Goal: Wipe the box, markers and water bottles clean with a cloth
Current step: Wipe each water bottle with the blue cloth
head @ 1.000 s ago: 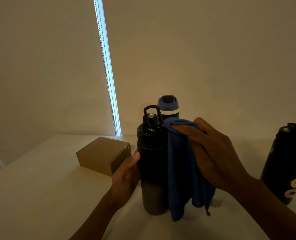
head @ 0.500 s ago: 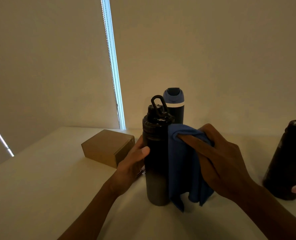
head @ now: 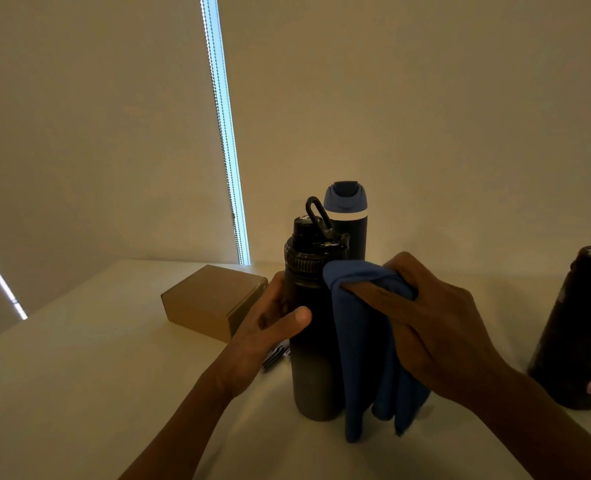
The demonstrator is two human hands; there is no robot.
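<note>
**Wiping the black bottle with the blue cloth**

Your left hand (head: pixel 269 327) is wrapping around the left side of the black bottle (head: pixel 313 327), thumb lying across its front, steadying it upright on the tabletop (head: pixel 79 393). Your right hand (head: pixel 436 327) is gripping the bunched top of the blue cloth (head: pixel 363 358) and pressing it against the bottle's right side just below the ribbed cap; the rest of the cloth is hanging down to the tabletop beside the bottle's base.

Directly behind this bottle, a second bottle with a blue lid (head: pixel 345 216) is standing upright. To the left, just beyond your left hand, a brown cardboard box (head: pixel 207 299) is lying flat. Something dark and thin is peeking out under your left wrist (head: pixel 276 356), too hidden to identify. At the far right edge, a third dark bottle with coloured lettering (head: pixel 578 327) is standing well apart.
</note>
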